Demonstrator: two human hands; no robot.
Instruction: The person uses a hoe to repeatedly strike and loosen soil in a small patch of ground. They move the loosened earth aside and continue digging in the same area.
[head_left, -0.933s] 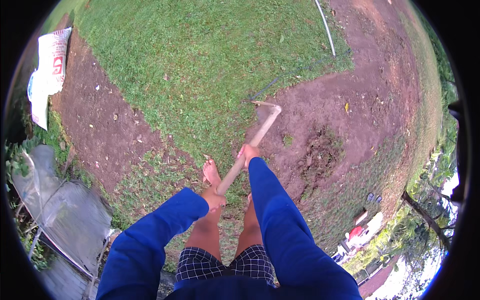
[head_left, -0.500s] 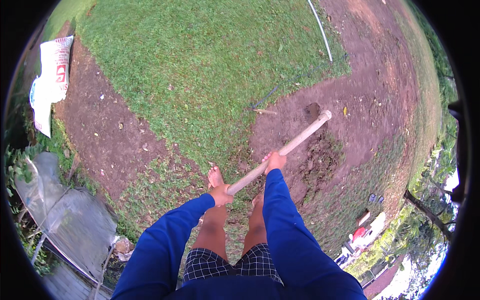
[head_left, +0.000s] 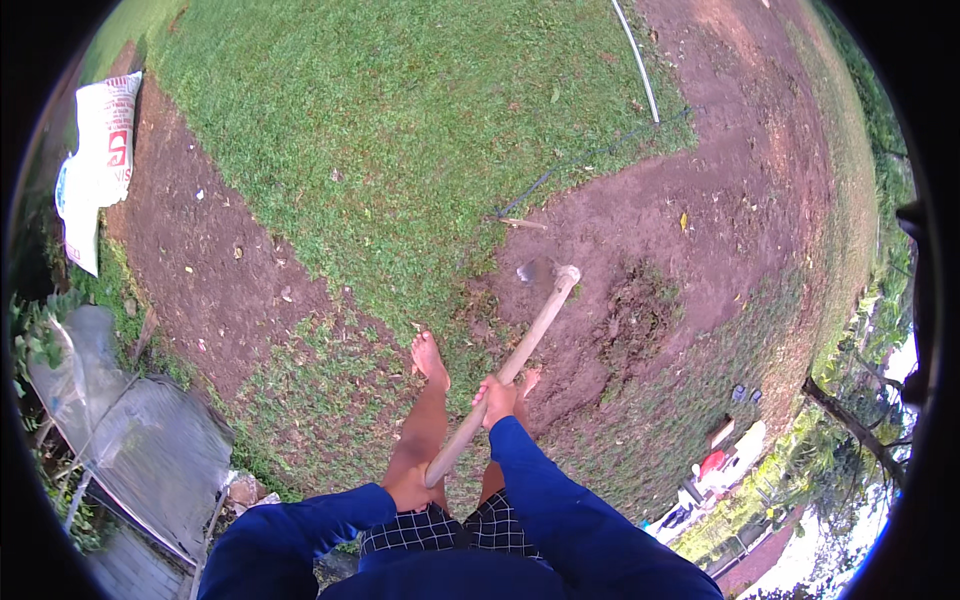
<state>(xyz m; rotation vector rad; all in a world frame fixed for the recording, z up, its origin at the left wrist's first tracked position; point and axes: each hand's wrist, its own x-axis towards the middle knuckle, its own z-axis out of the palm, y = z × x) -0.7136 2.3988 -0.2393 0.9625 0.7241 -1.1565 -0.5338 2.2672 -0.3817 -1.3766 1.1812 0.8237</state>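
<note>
A hoe (head_left: 527, 340) with a long pale wooden handle slants across the middle of the view. Its metal blade (head_left: 541, 270) is at the far end, low over or on the bare brown soil; whether it touches cannot be made out. My right hand (head_left: 497, 400) is closed around the middle of the handle. Near my thighs, my left hand (head_left: 408, 490) grips the handle's near end. Loosened, darker soil (head_left: 640, 310) with bits of grass lies to the right of the blade. My bare left foot (head_left: 430, 358) stands on thin grass; the handle and right hand partly cover my right foot (head_left: 528, 381).
Ahead lies a lawn (head_left: 400, 130), with a dark cord (head_left: 550, 175), a small wooden stake (head_left: 524, 223) and a white pipe (head_left: 640, 65) along its right edge. White sacks (head_left: 105, 135) lie far left. A grey sheet (head_left: 150, 440) is at lower left, slippers (head_left: 745, 393) at right.
The hoe head has moved left and nearer to me, and its blade now shows. Both hands have drawn back toward my body with the handle, which stands steeper in the view.
</note>
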